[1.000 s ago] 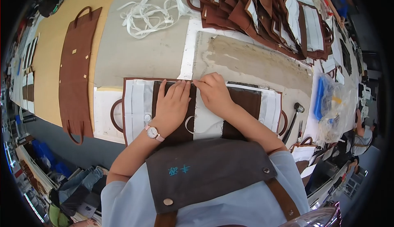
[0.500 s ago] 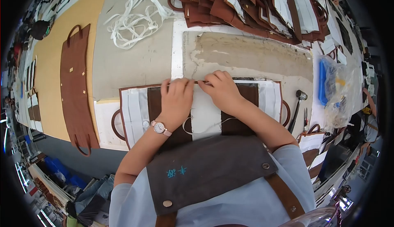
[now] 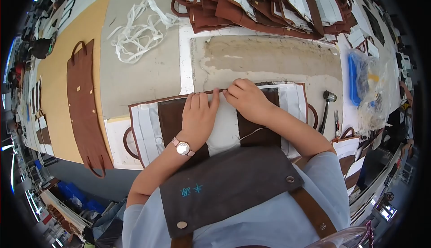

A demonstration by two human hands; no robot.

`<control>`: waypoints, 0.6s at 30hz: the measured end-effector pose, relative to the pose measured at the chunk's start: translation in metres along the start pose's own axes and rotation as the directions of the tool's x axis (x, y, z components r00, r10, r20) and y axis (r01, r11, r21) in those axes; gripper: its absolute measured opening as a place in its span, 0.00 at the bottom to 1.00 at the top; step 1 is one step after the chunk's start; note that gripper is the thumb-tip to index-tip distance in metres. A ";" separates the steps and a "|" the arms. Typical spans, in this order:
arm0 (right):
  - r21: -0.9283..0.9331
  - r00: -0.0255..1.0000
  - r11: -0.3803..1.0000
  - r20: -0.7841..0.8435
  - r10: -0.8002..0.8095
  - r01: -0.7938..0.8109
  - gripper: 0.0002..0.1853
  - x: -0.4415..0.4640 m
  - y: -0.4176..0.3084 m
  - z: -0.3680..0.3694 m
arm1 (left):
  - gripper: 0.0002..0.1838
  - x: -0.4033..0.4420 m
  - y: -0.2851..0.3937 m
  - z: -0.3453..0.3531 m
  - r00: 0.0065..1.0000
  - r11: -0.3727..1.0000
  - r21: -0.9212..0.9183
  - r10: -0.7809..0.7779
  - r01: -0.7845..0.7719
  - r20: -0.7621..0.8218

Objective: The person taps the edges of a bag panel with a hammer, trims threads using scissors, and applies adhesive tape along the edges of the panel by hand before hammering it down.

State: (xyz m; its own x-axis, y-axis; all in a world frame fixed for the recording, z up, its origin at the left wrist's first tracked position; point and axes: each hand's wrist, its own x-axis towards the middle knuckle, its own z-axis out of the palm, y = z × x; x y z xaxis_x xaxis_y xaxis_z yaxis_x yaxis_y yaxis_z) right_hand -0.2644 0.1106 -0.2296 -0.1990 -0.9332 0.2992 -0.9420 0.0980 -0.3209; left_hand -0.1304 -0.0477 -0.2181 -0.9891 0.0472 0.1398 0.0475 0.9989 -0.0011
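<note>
A brown bag panel with white lining strips [image 3: 146, 118] and a dark handle at each end lies in front of me. My left hand [image 3: 200, 115], with a pink-strapped watch at the wrist, has its fingers bent at the panel's far edge, near the middle. Close beside it, my right hand [image 3: 247, 100] pinches the same edge with curled fingers. Thumb and fingertips of the two hands almost meet there. A thin pale cord [image 3: 256, 134] crosses the panel below my right hand. Part of the near side is hidden by my dark apron flap [image 3: 233, 187].
Stacked brown bag pieces [image 3: 269, 10] stand at the back. White tape [image 3: 139, 32] lies tangled at back left, beyond another brown panel with handles [image 3: 83, 104]. On the right are a hammer [image 3: 329, 97], a blue tray [image 3: 354, 77] and clear plastic bags [image 3: 372, 91].
The panel has turned slightly, its left side nearer me. My left fingers have shifted along the edge, and the thumb shows more. My right hand stays at the edge. The view has tilted a little.
</note>
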 end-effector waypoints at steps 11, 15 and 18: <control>0.341 0.913 0.859 -0.009 0.409 -0.382 0.08 -0.002 0.013 -0.007 | 0.23 0.005 0.005 0.003 0.993 0.989 -0.134 0.050 -0.064 -0.106; 0.258 0.946 0.913 0.023 0.322 -0.317 0.04 0.003 0.020 -0.008 | 0.24 0.009 0.018 0.015 0.979 0.980 -0.167 0.077 -0.109 -0.187; 0.227 0.946 0.924 -0.036 0.323 -0.307 0.04 0.005 0.017 0.001 | 0.24 0.009 0.017 0.014 0.979 0.985 -0.120 0.104 -0.126 -0.176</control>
State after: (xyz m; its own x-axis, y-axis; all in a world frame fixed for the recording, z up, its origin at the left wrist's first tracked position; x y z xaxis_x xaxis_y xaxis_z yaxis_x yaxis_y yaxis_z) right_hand -0.2816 0.1075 -0.2343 -0.5024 -0.8385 0.2111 -0.7481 0.2990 -0.5924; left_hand -0.1408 -0.0300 -0.2304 -0.9387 0.1492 0.3108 0.1885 0.9769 0.1003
